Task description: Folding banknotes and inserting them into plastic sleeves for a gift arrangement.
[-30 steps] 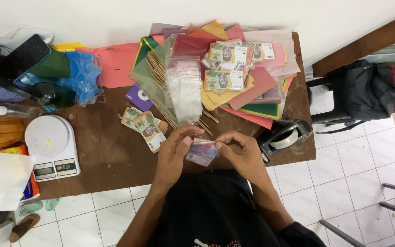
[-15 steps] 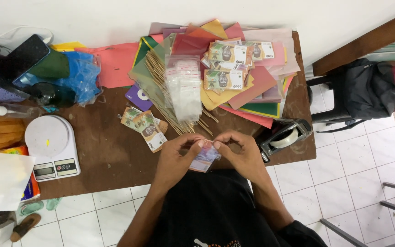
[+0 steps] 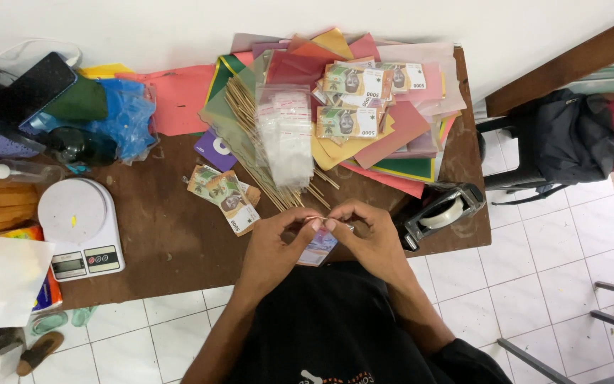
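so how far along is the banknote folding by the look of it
Little looks finished: no completed pieces are visible on the brown wooden table. In hand: the left hand and right hand together pinch a small folded banknote at the table edge. Left: a loose pile of banknotes, more banknote bundles on coloured paper sheets, thin wooden sticks and clear plastic sleeves.

Bright, even indoor light, sharp focus

Soft shadows lie under the hands; the white wall (image 3: 179,28) glares mildly, and straight lines bend slightly at the edges.
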